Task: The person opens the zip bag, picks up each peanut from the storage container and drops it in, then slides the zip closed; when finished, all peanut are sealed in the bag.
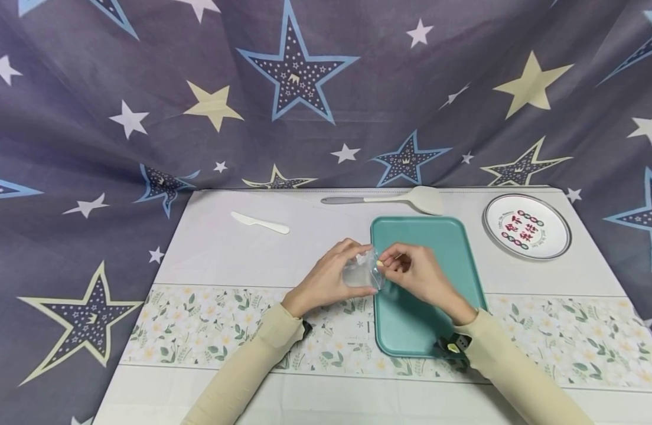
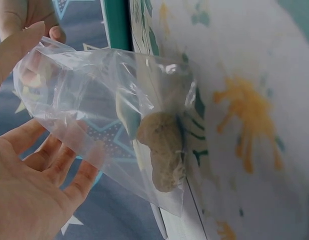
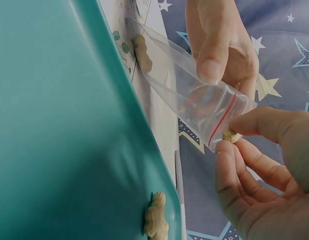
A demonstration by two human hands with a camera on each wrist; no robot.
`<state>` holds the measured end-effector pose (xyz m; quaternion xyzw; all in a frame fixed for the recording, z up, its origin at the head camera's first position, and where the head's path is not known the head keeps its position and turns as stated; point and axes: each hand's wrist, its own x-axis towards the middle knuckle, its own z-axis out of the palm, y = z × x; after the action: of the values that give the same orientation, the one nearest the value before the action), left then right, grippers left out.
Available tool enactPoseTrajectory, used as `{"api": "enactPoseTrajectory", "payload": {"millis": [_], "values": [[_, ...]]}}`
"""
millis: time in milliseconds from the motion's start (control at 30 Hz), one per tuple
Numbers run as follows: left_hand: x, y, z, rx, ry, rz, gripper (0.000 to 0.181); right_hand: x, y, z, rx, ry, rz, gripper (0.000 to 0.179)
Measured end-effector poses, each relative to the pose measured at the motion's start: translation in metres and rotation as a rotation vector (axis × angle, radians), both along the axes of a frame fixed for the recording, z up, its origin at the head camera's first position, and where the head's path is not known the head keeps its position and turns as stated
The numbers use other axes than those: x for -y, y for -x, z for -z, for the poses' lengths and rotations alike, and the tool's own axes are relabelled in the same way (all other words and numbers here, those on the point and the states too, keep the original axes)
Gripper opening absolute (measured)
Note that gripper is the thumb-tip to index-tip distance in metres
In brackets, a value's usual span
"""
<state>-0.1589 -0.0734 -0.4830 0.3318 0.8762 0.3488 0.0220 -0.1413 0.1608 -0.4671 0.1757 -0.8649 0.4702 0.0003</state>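
The bag [image 2: 87,82] is clear, glossy plastic; the peanuts [image 3: 155,217] look rough and matt, the tray [image 1: 427,236] smooth plastic, the backdrop [image 1: 379,94] creased cloth.

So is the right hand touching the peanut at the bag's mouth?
Touching. The right wrist view shows the right hand pinching the peanut, fingertips against it, at the bag's mouth.
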Motion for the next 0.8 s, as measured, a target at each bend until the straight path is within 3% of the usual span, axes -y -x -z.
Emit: {"api": "enactPoseTrajectory", "payload": {"millis": [467,800], "values": [[-0.0002,0.0008,-0.0013,-0.01,-0.007,0.006,0.089,-0.0012,0.0009,0.0018,-0.008,-0.007,-0.018,0.013],[0.0,0.0026,0.0009,-0.013,0.002,-0.001,0.089,-0.0079,0.0039,-0.0014,-0.036,-0.015,0.018,0.01]]}}
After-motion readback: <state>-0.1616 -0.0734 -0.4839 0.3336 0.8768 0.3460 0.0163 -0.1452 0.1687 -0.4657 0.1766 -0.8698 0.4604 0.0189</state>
